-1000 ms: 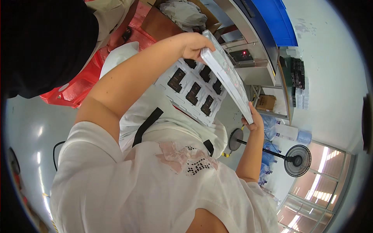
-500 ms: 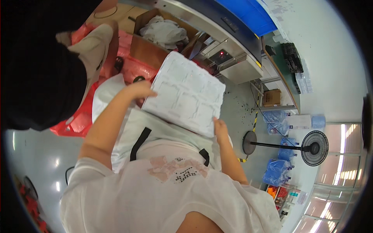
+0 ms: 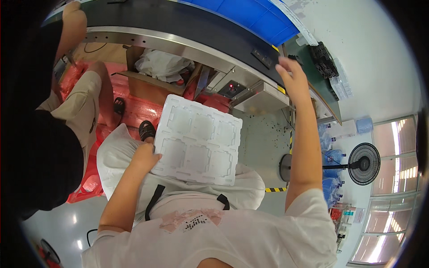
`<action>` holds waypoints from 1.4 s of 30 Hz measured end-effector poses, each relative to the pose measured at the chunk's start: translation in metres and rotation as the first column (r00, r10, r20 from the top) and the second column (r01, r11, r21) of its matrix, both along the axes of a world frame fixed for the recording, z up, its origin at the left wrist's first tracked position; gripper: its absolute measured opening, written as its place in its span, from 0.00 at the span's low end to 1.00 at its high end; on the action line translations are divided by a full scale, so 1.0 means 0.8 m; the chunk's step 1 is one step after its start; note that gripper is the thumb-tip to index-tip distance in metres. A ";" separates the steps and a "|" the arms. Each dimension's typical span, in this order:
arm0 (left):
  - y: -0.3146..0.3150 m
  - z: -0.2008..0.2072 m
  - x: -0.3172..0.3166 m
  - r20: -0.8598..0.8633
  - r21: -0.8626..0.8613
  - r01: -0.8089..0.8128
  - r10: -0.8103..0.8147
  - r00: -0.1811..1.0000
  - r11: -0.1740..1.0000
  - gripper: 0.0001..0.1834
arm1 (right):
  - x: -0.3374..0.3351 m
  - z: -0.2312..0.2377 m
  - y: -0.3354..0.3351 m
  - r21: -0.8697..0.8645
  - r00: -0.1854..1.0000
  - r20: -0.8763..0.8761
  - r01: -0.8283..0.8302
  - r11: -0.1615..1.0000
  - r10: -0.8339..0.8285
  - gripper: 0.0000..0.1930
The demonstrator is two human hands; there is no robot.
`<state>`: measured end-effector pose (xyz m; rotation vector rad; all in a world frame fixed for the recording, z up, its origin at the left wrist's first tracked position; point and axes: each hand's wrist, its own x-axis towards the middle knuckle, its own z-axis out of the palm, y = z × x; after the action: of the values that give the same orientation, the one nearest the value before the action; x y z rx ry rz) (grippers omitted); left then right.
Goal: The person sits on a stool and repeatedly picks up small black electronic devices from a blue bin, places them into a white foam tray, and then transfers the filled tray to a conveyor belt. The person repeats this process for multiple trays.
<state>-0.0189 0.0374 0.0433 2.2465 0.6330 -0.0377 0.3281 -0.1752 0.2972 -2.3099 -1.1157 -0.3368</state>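
we list one white tray (image 3: 196, 143), six recesses, over the white trousers (image 3: 250, 185), just right of the left hand. left hand (image 3: 145, 156): grasping the tray's left edge, thumb on top. right hand (image 3: 292, 76): raised, released, fingers parted; whether it touches the black belt (image 3: 178, 33) we cannot tell. dark block (image 3: 261, 57): on the belt, just left of the right hand. cardboard box (image 3: 145, 87): beyond the left hand. black fan (image 3: 364, 164): well right of both hands.
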 end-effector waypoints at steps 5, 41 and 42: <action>0.003 0.015 0.003 -0.038 -0.132 -0.028 0.024 0.999 0.991 0.19 | 0.149 -0.009 0.012 -0.668 0.979 -0.114 0.052 0.743 -0.171 0.27; 0.005 -0.017 0.001 0.100 -0.266 -0.224 0.258 0.961 0.937 0.23 | -0.161 -0.312 0.097 -0.403 0.773 -0.591 -0.038 0.914 -0.229 0.20; -0.004 -0.005 0.005 0.186 -0.130 -0.268 0.289 0.939 0.954 0.24 | -0.163 -0.304 0.097 -0.403 0.739 -0.629 -0.043 0.914 -0.243 0.19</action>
<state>-0.0148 0.0343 0.0397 2.0095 0.8119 0.2922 0.1976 -0.0975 0.0536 -2.5023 -0.7140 0.7215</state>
